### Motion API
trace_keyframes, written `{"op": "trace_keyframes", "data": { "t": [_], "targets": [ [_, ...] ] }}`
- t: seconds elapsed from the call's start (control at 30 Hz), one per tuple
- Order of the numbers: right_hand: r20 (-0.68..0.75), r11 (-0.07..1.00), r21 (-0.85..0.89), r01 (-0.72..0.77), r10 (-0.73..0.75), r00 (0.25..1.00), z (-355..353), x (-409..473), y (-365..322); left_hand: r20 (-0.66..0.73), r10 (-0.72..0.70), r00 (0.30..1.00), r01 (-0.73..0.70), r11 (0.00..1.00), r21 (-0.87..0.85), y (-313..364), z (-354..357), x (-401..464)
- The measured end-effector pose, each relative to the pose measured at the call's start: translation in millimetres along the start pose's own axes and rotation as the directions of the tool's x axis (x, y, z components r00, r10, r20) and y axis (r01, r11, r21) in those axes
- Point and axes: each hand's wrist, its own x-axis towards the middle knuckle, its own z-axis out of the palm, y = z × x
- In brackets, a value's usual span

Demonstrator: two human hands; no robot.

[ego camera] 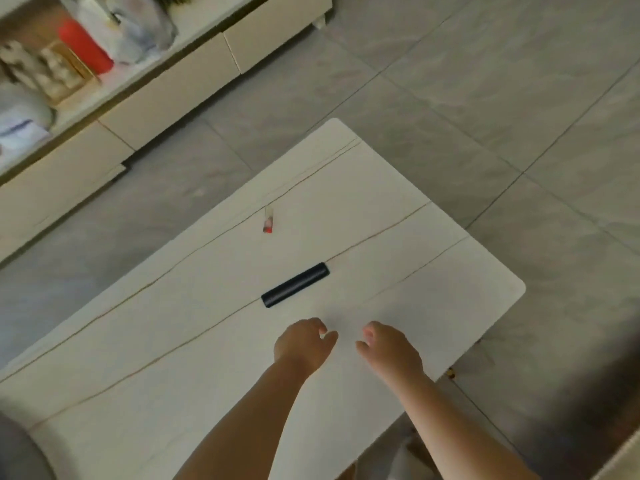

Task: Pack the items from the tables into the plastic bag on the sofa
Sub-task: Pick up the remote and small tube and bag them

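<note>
I'm looking down from the head cam at a white table [398, 209] w/ thin brown lines across its top, standing on a grey tiled floor [519, 81].

Both my hands hover over the near part of the table, close together but not touching. Left hand [303, 342] has fingers curled loosely, thumb and fingertips a little apart, holding nothing. Right hand [389, 348] is the same: half-curled, relaxed, nothing in it. I'd say they're held low and forward like this to be ready for a pickup.

Two items are left on the table. A black bar [295, 285], prob. a remote or similar, lies flat just beyond the left hand, angled along one of the brown lines. Farther off, toward the table's far edge, lies a small tube [268, 220] w/ a red end; too blurred to say what it is.

The plastic bag and sofa aren't in view.

Top left, a low white cabinet [166, 98] holds clutter, incl. a red bottle [85, 46], well apart from the table.

My guess: the black bar is the easier next grab.
</note>
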Motion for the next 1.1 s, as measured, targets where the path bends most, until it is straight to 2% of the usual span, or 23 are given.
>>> {"op": "trace_keyframes", "data": {
  "t": [0.2, 0.4, 0.67, 0.77, 1.1],
  "targets": [
    [0.031, 0.985, -0.128, 0.113, -0.11, 0.993, 5, 49, -43, -0.043, -0.109, 0.993, 0.103, 0.986, -0.132, -33, -17, 34],
    [0.017, 0.937, -0.245, 0.25, -0.254, 0.967, 18, 119, -78, -0.146, -0.14, 0.979, 0.115, 0.978, -0.172, -53, -40, 97],
    [0.017, 0.766, -0.507, 0.396, -0.45, 0.893, 57, 201, -82, -0.251, -0.172, 0.953, 0.107, 0.961, -0.253, -60, -40, 183],
    [0.076, 0.683, -0.615, 0.393, -0.445, 0.893, 67, 223, -76, -0.318, -0.143, 0.937, 0.071, 0.971, -0.226, -59, -39, 207],
    [0.058, 0.698, -0.617, 0.364, -0.421, 0.905, 70, 242, -73, -0.413, -0.188, 0.891, 0.096, 0.968, -0.232, -52, -59, 265]
  ]
}}
